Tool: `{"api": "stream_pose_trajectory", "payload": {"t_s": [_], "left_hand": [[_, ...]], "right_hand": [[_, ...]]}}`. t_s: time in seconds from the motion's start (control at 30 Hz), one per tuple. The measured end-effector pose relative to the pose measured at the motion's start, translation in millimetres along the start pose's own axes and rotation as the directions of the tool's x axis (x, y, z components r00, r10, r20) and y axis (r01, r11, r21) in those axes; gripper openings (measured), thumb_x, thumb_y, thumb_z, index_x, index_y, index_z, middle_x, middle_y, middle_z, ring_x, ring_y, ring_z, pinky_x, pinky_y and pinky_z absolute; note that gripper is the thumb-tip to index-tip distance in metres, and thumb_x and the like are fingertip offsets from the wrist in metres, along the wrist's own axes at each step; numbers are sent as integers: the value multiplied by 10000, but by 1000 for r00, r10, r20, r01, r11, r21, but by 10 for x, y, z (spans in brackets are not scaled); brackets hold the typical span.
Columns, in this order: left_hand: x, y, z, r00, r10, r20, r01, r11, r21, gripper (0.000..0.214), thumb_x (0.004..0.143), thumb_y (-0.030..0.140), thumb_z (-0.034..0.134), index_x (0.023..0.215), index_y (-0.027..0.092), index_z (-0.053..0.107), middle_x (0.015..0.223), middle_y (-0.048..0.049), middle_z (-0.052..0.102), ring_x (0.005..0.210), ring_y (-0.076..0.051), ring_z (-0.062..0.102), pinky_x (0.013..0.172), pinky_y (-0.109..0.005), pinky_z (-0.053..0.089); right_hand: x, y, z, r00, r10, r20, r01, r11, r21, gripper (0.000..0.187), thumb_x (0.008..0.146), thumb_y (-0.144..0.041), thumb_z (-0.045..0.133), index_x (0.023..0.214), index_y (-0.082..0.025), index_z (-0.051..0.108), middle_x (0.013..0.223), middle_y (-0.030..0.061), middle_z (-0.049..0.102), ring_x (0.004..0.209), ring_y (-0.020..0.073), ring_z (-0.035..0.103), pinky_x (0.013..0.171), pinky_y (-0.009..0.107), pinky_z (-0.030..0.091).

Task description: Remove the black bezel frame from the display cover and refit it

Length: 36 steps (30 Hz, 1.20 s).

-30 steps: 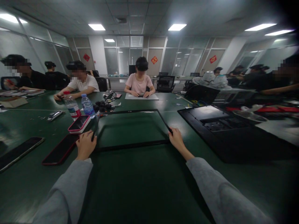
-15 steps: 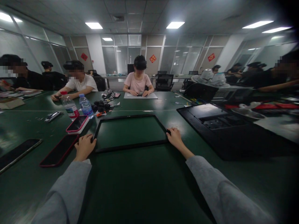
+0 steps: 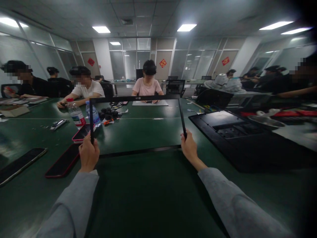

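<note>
A thin black rectangular frame, like a monitor bezel point(image 3: 140, 151), stands tilted up in front of me, its middle see-through. My left hand point(image 3: 89, 153) is closed around its left side. On its right side, my right hand point(image 3: 190, 145) grips the lower part. A small light mark shows on the top bar. Just left of my left hand lies a phone in a red case point(image 3: 63, 162). Behind that hand is another phone with a pink edge point(image 3: 80, 133), partly covered by the hand and the bezel.
Two plastic bottles, one red-capped point(image 3: 76, 114) and one blue-capped point(image 3: 97, 119), stand behind the left side. A large black panel point(image 3: 237, 138) lies to the right. Another phone point(image 3: 21, 163) is at far left. A person in pink point(image 3: 148, 86) sits across the green table point(image 3: 148, 195).
The bezel's top edge has risen, turning it from nearly flat to tilted upright. Both my hands have turned with it, still gripping its sides.
</note>
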<state>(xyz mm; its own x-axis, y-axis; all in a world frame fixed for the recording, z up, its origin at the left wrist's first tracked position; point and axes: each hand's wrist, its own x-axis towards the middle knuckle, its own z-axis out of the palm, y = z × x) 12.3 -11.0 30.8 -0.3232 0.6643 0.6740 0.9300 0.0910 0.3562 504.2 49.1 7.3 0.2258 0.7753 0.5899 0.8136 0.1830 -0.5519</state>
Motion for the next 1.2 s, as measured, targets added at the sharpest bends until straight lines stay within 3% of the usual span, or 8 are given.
{"api": "stream_pose_trajectory", "payload": {"t_s": [0.13,0.23,0.37,0.53,0.73,0.93,1.07,1.2], "left_hand": [[-12,18,-51,997,-57,-59,46,984,-170,513,1006,336,343,1466,129,243,1270,-175,623,909,-231,687,859,-399,504],[-34,39,-47,997,-21,-75,1,967,-255,515,1006,322,353,1463,166,174,1223,-125,657,742,-175,683,745,-345,526],[-37,51,-38,996,0,-92,-25,961,-274,540,1010,329,343,1486,166,146,1258,-137,646,752,-177,690,681,-317,518],[-20,38,-58,998,-61,-18,56,981,-186,559,1013,357,346,1512,142,215,1136,-122,697,723,-203,689,730,-342,507],[0,36,-66,997,-65,-32,63,996,-67,529,1004,400,368,1482,180,418,1265,-154,633,1051,-278,650,847,-364,496],[-6,-205,129,987,-11,162,-8,993,114,444,951,369,434,1277,144,636,1272,-158,570,1124,-284,574,910,-382,487],[-32,-328,232,936,-42,350,-34,978,208,431,948,357,428,1250,159,662,1306,-159,567,1137,-306,543,908,-419,489],[-51,-359,250,898,-82,431,-38,964,263,448,955,375,418,1282,171,647,1360,-154,556,1199,-338,505,912,-462,486]], "right_hand": [[-34,-77,-43,1000,11,-22,-9,997,72,576,1002,-437,309,1494,-139,288,1041,111,669,784,227,634,775,385,504],[-27,-65,-17,999,-7,-35,12,989,149,586,1001,-441,318,1487,-119,263,1008,106,657,822,226,642,801,380,508],[-1,-24,17,997,-22,-79,34,986,161,577,995,-451,325,1466,-118,296,1066,132,633,903,236,634,854,397,501],[17,47,42,999,-15,-36,20,989,143,606,986,-491,336,1474,-133,334,1074,133,632,889,241,631,845,403,504],[4,90,48,1000,-2,27,0,995,95,586,982,-478,360,1468,-151,379,1009,116,679,828,249,649,803,409,507],[39,297,191,986,-83,148,81,997,16,419,934,-359,427,1272,-167,582,1105,142,671,953,269,633,864,425,502],[57,458,304,973,-80,216,108,987,-122,361,886,-287,488,1155,-124,665,1091,177,638,1033,290,589,923,433,477],[39,532,344,971,-86,221,132,971,-199,333,868,-285,536,1118,-135,697,1101,173,604,1055,293,557,938,430,460]]}}
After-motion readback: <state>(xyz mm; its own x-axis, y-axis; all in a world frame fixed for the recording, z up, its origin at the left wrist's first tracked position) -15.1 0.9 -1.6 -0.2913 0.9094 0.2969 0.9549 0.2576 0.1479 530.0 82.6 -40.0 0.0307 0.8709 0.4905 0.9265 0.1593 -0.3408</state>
